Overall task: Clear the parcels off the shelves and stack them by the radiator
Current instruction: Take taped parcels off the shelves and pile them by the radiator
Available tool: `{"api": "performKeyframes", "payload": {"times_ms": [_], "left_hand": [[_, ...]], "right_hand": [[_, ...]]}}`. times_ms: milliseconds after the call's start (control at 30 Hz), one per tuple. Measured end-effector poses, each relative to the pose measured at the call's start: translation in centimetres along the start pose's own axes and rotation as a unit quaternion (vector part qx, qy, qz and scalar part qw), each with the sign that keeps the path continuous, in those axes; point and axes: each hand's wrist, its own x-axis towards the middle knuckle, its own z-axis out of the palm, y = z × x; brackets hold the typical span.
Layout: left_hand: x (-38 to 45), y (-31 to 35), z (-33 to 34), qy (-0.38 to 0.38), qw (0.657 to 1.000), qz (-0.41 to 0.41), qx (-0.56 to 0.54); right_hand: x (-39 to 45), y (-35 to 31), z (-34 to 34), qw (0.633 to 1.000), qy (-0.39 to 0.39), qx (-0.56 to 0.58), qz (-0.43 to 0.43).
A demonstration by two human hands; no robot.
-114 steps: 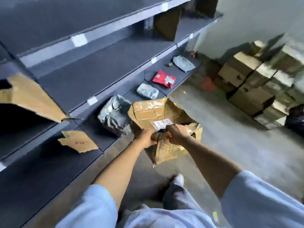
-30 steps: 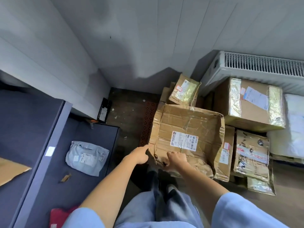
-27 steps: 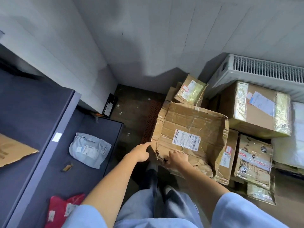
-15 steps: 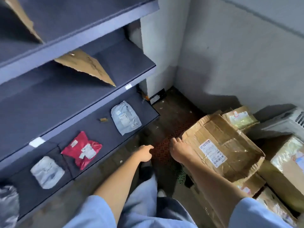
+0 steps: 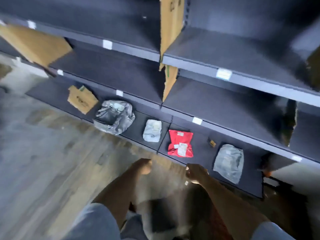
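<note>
Left grip [image 5: 142, 166]: fingers loosely curled, holding nothing, above the floor.
Right grip [image 5: 195, 172]: curled, empty, near the bottom shelf's [image 5: 199, 144] front edge.
Parcels: crumpled grey bag [image 5: 114, 116], pale pouch [image 5: 152, 130], red parcel [image 5: 181, 143], grey pouch [image 5: 228, 162] along that shelf.

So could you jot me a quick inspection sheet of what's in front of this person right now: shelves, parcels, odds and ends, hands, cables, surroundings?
Surface: dark bottom shelf holds the parcels; the shelves above show only cardboard dividers.
Job's things: crumpled grey bag, small pale grey parcel, red parcel, grey parcel, side by side and apart.
Clutter: loose cardboard piece left of the grey bag; small brown scrap between the red and grey parcels.
Hands: left hand and right hand hold nothing, in front of the shelf edge; image blurred, fingers unclear.
Cables: nothing seen.
Surroundings: bare grey floor; radiator out of view.
</note>
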Motion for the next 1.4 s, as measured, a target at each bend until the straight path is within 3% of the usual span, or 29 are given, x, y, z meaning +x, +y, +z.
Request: {"api": "performKeyframes", "payload": {"times_ms": [133, 300, 467, 567, 833, 1033, 1167, 1400], "left_hand": [[-0.2, -11.9, -6.3, 0.032, 0.992, -0.064, -0.107], [-1.1, -25.1, -13.6, 0.082, 0.977, -0.118, -0.157], [0.5, -36.0, -17.9, 0.133, 0.955, -0.180, -0.195], [3.6, -39.2, -20.0, 0.132, 0.943, -0.197, -0.233], [15.3, -43.3, -27.0, 0.041, 0.946, -0.196, -0.253], [27.6, -45.9, -31.0, 0.083, 0.942, -0.150, -0.290], [35.3, -48.1, -27.4, 0.076, 0.924, -0.134, -0.350], [45.6, -53.8, -16.0, 0.039, 0.882, -0.203, -0.423]], "right_hand": [[5.5, -14.5, -3.2, 0.997, -0.007, -0.031, -0.071], [10.0, -31.9, -4.1, 0.982, -0.046, -0.048, -0.179], [13.1, -43.1, -4.3, 0.972, -0.066, -0.056, -0.220], [16.4, -46.3, -4.6, 0.966, -0.090, -0.084, -0.226], [31.4, -49.4, -7.7, 0.953, -0.124, -0.176, -0.214], [44.2, -53.8, -6.4, 0.969, -0.125, -0.139, -0.162], [52.1, -55.5, -1.4, 0.975, -0.132, -0.120, -0.130], [66.8, -57.9, 9.3, 0.963, -0.097, -0.193, -0.159]]}}
